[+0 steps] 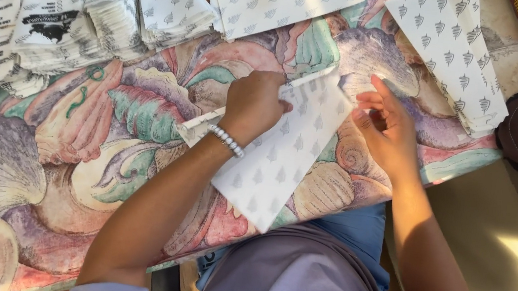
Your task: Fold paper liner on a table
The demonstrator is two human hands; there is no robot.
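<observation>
I see the sheet (280, 162) lying flat on the cloth (73, 141), near its front edge. My left hand (252, 103) presses a fist onto the sheet's top. My right hand (386, 130) rests fingers loosely spread at its right corner. Stacks (56, 12) sit beyond the sheet.

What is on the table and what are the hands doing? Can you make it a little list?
left hand: pressing down on the white paper sheet
right hand: open, fingers at the sheet's right edge
wrist: pearl bracelet on the left
table cover: shell-patterned cloth
far left: stacks of printed paper bags
top right: pile of patterned sheets
</observation>
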